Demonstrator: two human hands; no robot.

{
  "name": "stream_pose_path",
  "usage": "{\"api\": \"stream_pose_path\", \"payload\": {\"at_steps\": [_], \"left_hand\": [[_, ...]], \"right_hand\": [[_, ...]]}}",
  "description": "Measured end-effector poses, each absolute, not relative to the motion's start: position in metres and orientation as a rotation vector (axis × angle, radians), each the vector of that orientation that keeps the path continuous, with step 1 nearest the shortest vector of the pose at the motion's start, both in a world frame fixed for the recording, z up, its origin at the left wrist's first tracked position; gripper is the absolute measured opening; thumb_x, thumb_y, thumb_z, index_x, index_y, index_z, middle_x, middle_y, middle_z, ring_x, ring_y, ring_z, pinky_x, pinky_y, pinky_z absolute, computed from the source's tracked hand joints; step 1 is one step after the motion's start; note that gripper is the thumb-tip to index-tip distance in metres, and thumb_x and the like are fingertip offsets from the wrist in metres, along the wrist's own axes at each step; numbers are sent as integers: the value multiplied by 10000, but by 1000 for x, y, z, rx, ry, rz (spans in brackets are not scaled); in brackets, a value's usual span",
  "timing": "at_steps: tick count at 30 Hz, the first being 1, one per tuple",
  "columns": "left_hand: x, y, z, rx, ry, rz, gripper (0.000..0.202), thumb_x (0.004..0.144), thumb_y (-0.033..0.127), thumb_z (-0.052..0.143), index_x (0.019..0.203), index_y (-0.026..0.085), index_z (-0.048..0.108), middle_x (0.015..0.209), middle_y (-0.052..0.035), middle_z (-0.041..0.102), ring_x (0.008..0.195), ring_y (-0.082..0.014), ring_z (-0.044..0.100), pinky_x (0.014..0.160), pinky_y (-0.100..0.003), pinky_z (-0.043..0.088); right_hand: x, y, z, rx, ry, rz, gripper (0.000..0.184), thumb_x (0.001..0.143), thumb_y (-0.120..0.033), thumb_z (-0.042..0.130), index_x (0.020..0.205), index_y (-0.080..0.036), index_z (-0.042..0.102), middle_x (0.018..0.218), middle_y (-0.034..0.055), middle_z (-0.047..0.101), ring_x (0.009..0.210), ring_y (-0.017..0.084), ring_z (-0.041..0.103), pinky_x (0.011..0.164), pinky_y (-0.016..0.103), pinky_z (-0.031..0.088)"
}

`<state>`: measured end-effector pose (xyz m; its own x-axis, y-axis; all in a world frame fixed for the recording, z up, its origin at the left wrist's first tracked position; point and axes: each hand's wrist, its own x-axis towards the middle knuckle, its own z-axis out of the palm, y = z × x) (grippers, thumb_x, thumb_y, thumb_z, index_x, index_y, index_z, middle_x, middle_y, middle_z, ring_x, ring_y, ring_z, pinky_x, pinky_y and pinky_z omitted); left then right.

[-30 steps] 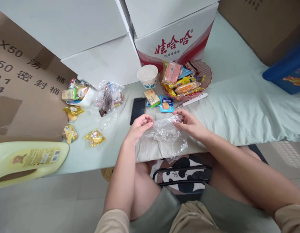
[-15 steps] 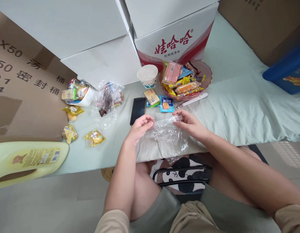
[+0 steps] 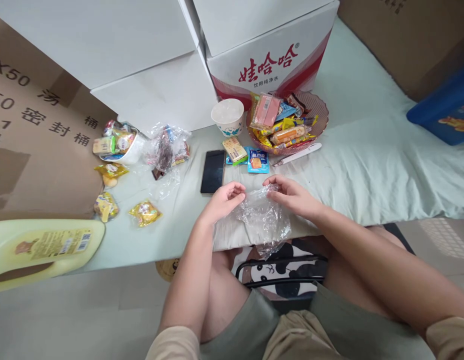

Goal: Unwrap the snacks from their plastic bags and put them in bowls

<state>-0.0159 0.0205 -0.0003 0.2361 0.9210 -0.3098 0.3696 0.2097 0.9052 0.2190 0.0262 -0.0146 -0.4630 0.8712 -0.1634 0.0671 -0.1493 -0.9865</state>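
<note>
Pale green cloth (image 3: 367,165) covers the table. One clear plastic bag (image 3: 264,220) lies crumpled at its near edge. The bag's long axis runs from my fingertips back toward me, and its lower end droops past the edge. Two hands on it: left hand (image 3: 224,200) and right hand (image 3: 292,196) each pinch the far rim in a narrow fingertip grip. One phone (image 3: 213,171) just beyond. Three loose yellow packets (image 3: 145,213) well left.

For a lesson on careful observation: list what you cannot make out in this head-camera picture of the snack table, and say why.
All in the head view:
clear plastic bag: crumpled between left hand and right hand; contents unclear.
yellow jug: cut by the left edge; label too small to read.
blue box: cut by the right edge.
pink bowl: lower snacks hidden by upper ones.
</note>
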Motion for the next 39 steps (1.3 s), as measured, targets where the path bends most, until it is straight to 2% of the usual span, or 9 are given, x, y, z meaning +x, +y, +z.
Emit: {"api": "stream_pose_path", "payload": {"at_steps": [7, 16, 35, 39], "left_hand": [[-17, 20, 4, 1340, 1345, 645, 240, 802, 346, 676, 970, 185, 616, 901, -35, 680, 841, -166, 631, 811, -320, 489], [-18, 19, 5, 1293, 1338, 663, 219, 800, 305, 688, 967, 178, 623, 904, -34, 685, 847, -160, 638, 818, -309, 483], [-18, 20, 9, 1224, 1336, 695, 258, 766, 340, 715, 948, 183, 622, 889, -31, 693, 832, -165, 647, 798, -306, 472], [-17, 20, 10, 1265, 1327, 694, 189, 770, 298, 677, 904, 182, 614, 868, -25, 682, 821, -157, 632, 797, -301, 461]], "right_hand": [[218, 26, -12, -1092, -1480, 1678, 318, 777, -366, 659, 1034, -202, 569, 787, -19, 535, 630, 120, 449, 595, 283, 363], [218, 26, -13, -1097, -1475, 1677, 324, 776, -379, 668, 1036, -212, 571, 791, -15, 541, 644, 126, 451, 607, 286, 367], [219, 27, -15, -1081, -1449, 1699, 324, 780, -375, 672, 1043, -219, 564, 785, -20, 533, 651, 132, 453, 610, 288, 360], [218, 27, -13, -1076, -1447, 1714, 324, 784, -373, 665, 1049, -221, 559, 810, -13, 546, 657, 134, 460, 608, 289, 359]]}}
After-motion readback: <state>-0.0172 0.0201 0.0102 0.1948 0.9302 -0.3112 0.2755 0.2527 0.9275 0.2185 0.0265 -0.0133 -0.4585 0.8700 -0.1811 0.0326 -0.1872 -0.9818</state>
